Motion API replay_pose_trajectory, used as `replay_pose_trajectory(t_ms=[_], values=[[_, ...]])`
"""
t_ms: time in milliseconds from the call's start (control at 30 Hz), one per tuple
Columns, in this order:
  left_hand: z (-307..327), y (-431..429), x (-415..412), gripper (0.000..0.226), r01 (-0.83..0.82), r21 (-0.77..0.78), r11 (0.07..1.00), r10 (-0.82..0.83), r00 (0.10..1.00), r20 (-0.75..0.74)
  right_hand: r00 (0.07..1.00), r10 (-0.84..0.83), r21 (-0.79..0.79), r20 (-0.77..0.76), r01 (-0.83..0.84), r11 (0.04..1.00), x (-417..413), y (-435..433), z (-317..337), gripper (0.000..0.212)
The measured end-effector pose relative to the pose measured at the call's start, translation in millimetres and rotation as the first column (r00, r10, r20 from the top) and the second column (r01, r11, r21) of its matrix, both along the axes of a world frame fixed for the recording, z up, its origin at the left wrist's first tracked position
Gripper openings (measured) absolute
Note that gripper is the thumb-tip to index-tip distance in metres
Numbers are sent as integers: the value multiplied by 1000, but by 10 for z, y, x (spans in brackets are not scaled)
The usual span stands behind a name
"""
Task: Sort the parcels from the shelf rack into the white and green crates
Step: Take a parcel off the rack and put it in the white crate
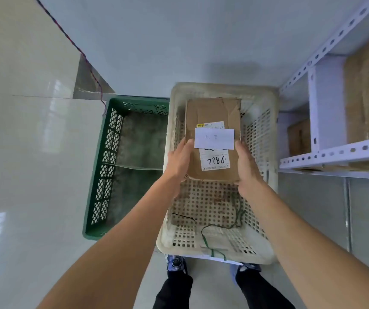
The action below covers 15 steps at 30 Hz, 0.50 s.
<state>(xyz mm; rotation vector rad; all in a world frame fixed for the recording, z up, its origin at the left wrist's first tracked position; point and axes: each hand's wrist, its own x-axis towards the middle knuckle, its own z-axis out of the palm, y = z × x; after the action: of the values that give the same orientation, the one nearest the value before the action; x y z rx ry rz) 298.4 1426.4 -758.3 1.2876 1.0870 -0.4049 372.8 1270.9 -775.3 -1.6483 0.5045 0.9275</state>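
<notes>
A brown cardboard parcel (210, 112) with a white label reading 7786 and a white slip taped across it is inside the white crate (266, 139), toward its far end. My left hand (179, 161) grips its left edge and my right hand (245, 166) grips its right edge. The green crate (103, 152) stands just left of the white one, with only a clear flat sheet across its bottom.
A white metal shelf rack (332, 156) rises on the right with brown cardboard parcels (367, 90) on its shelves. A green cord (214, 228) lies in the white crate's near end. A pale wall and a red-blue cable (85, 61) are at left. My feet stand behind the white crate.
</notes>
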Motion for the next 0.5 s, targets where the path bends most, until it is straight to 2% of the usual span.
replay_pose_trajectory(t_ms=[100, 233, 333, 433, 500], values=[[-670, 38, 113, 70, 19, 25, 1000, -18, 999, -36, 998, 48, -7, -51, -48, 999, 73, 73, -618, 37], [-1419, 130, 289, 72, 98, 94, 991, -96, 995, -25, 997, 75, 15, -33, -75, 997, 201, 206, -1403, 62], [-1853, 186, 411, 80, 195, 189, 962, -186, 980, -65, 997, 61, 20, -39, -60, 998, 286, 324, -1901, 62], [-2171, 214, 493, 92, 285, 259, 923, -260, 957, -128, 998, 62, 57, -4, -62, 996, 396, 486, -2325, 53], [-2344, 217, 521, 94, 317, 311, 896, -292, 948, -125, 998, 62, 90, 10, -63, 994, 471, 575, -2602, 66]])
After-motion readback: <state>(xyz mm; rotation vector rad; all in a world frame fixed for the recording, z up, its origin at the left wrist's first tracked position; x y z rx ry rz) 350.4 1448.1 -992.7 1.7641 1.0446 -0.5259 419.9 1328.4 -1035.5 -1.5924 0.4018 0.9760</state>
